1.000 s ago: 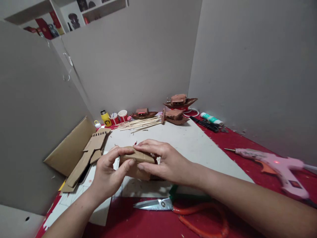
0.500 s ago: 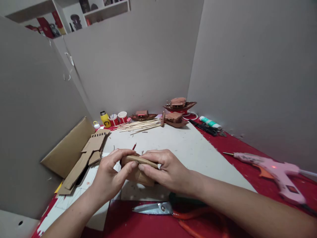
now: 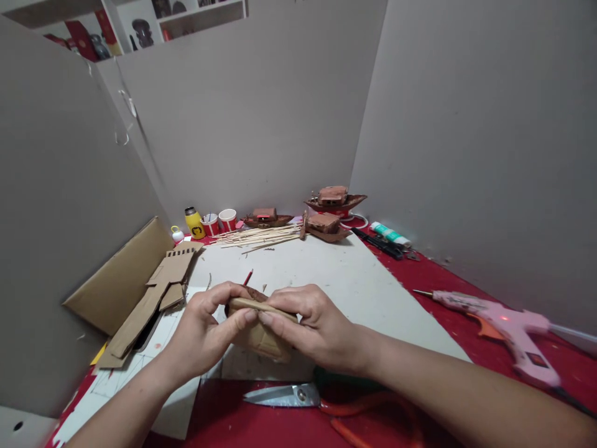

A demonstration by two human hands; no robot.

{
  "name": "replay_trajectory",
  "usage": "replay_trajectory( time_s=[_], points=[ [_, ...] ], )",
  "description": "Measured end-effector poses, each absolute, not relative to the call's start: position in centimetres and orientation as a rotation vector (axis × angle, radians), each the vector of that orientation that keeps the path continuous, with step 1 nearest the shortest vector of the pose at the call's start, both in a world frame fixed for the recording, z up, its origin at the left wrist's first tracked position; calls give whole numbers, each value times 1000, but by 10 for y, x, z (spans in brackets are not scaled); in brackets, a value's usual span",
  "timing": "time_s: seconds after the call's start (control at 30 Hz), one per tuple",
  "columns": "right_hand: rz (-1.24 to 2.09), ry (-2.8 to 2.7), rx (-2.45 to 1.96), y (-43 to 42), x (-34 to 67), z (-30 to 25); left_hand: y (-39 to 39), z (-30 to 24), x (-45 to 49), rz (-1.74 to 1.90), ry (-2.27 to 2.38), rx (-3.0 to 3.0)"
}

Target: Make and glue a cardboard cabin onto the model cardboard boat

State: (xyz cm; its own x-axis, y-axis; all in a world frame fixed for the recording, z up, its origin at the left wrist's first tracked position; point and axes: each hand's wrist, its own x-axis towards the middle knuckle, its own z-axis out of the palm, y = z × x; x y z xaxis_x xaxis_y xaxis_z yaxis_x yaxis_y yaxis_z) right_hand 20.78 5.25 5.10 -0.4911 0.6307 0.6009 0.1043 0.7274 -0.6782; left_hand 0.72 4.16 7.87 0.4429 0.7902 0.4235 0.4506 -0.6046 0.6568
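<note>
Both hands pinch a small brown cardboard piece [image 3: 263, 342] in front of me, over the near part of the white board. My left hand [image 3: 212, 323] grips its left end, thumb on the near side and fingers over the top. On the other end, my right hand [image 3: 312, 323] holds the upper edge the same way, and the two thumb tips nearly meet. Below the hands lie scissors [image 3: 284, 395] with orange-red handles, partly under my right forearm. A red pencil [image 3: 249, 277] pokes out just beyond the piece.
A pink glue gun [image 3: 504, 323] with a glowing light rests at right on the red cloth [image 3: 224, 417]. Cut cardboard [image 3: 153, 305] leans at left. Behind the white board [image 3: 364, 292] stand thin sticks [image 3: 261, 236], model boats [image 3: 333, 198], paper cups [image 3: 227, 219] and a yellow bottle [image 3: 194, 224].
The cardboard piece has tilted slightly between my hands, so more of its dark far side shows. Both hands keep their grip. The whole view has shifted a little.
</note>
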Motion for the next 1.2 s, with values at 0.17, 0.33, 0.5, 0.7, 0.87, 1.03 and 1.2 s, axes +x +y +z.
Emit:
replay_trajectory(
  time_s=[0.17, 0.33, 0.5, 0.7, 0.87, 1.03, 1.2],
  points=[
    [713, -2020, -526, 59, 211, 48, 47, 74, 8, 986, 1027, 2143],
    [764, -2090, -549, 64, 213, 49, 51, 78, 4, 859, 998, 2121],
    [727, -2133, -506, 62, 214, 53, 48, 85, 1, 828, 972, 2414],
    [683, -2159, -476, 60, 215, 54, 43, 78, 8, 954, 854, 2490],
    [701, -2161, -466, 58, 214, 56, 45, 72, 8, 1022, 834, 2423],
    [772, -2106, -483, 58, 212, 55, 44, 73, 5, 1023, 921, 2147],
    [983, -2036, -575, 57, 213, 57, 40, 65, 6, 1151, 957, 2133]
  ],
)
